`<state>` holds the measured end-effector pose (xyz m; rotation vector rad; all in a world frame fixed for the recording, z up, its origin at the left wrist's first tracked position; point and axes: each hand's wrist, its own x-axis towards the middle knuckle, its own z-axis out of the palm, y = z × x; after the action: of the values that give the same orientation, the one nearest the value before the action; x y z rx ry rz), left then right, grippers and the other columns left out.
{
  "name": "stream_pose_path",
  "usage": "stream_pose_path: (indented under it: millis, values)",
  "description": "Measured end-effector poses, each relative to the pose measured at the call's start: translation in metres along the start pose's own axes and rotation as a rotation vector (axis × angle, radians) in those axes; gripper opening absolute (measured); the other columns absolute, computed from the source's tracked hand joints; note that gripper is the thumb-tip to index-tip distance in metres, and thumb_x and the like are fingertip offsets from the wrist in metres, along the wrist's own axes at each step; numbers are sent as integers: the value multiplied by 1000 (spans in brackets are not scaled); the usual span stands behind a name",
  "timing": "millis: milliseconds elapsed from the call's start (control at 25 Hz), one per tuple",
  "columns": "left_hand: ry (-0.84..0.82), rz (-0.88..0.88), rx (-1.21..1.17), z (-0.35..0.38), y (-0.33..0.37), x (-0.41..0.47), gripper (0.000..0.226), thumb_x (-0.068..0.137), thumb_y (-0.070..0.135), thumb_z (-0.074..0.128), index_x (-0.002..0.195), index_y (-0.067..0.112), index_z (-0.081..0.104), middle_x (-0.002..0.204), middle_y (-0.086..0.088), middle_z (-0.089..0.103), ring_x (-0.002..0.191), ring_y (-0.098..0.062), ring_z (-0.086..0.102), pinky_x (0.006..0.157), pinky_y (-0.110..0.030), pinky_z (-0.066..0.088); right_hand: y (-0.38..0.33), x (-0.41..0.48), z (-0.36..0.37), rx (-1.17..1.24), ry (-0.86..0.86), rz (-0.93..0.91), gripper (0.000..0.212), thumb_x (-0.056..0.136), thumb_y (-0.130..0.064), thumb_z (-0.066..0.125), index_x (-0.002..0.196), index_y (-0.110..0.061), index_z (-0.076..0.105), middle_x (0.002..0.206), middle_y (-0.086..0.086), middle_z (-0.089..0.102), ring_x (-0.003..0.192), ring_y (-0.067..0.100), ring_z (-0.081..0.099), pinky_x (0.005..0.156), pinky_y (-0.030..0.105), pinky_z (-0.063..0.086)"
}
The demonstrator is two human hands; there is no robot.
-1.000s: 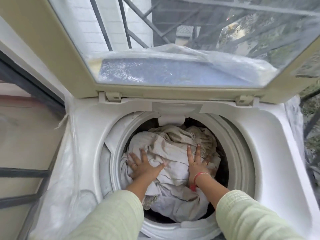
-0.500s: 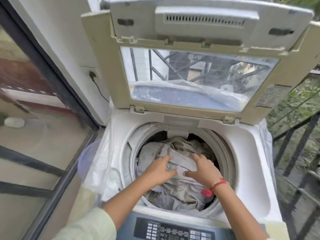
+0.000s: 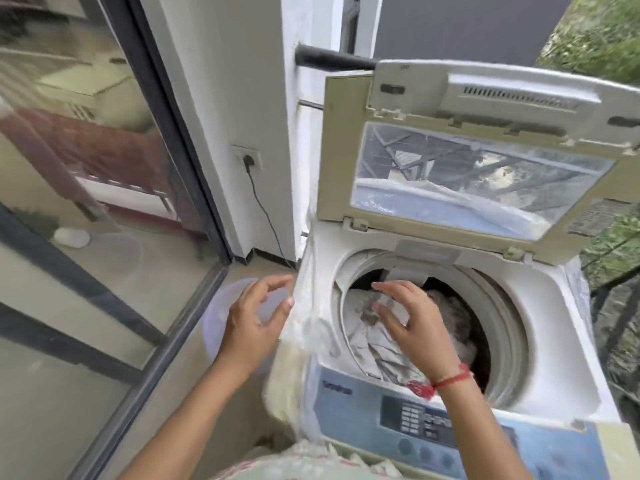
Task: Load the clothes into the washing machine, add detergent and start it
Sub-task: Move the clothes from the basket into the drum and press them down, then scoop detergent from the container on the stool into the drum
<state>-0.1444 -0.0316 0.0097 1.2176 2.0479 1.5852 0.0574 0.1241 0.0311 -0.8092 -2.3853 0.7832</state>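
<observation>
1. Far left, the glass door point(image 3: 104, 168) is just background. The pale plastic basin point(image 3: 213, 323) sits on the floor tight against the machine's left side. It looks thin and light, so one hand on the rim would move it. I can't make out anything inside it.
2. The left hand point(image 3: 252, 323) hovers over that basin with fingers spread and loosely curved, holding nothing.
3. The clothes point(image 3: 360, 323) are down in the drum of the washing machine point(image 3: 540, 306), a pale crumpled heap filling most of the opening. It's soft, floppy stuff that probably weighs very little dry. There's no firm spot to grab, so I'd bunch a fold in the fist or press flat with the palm to pack it below the rim. A loose corner could snag on the lip.
4. The right hand point(image 3: 415, 330) is over the heap, fingers relaxed and slightly bent, gripping nothing. It's hard to say from this angle whether the fingertips actually touch the cloth.
5. The lid point(image 3: 339, 150) stands fully up at the back.
6. The control panel point(image 3: 412, 417) runs along the near edge, untouched. No detergent is in view, so my guess is loading is about done and soap comes next.
</observation>
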Motion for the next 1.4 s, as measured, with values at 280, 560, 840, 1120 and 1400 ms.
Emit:
stream_pose_path:
  millis: [280,560,840,1120,1400]
  values:
    - [213,-130,-228,-84,-30,13,27,83,22,57,107,34,55,100,10,63,93,-2,60,84,-16,46,-74,23,67,-86,-48,-91,26,83,-19,69,109,-21,65,110,-5,61,102,15,57,91,28,44]
    - [453,-256,-233,-156,-76,12,16,91,9,57,105,16,60,95,8,63,86,2,59,81,-15,45,-118,33,127,-175,-206,-225,26,84,-21,67,110,-20,65,112,-1,59,102,23,58,88,28,44]
    - [447,-357,-251,-151,-90,7,14,90,5,57,99,15,62,98,-3,65,84,0,59,75,-10,44,-114,29,131,-167,-274,-167,27,85,-22,67,112,-22,65,117,0,57,107,21,56,91,23,38]
    - [181,-333,-346,-63,-41,37,17,90,9,58,90,25,63,94,-4,67,86,-13,59,79,-27,46,-68,5,72,-65,-82,48,28,83,-21,69,111,-21,64,135,0,41,108,2,47,92,18,41]
    - [-188,-24,84,68,2,56,12,87,26,60,98,23,63,102,3,64,100,-14,57,90,-36,46,18,-39,-10,-70,188,241,24,82,-16,70,105,-23,66,130,-1,41,114,-5,39,99,11,30]
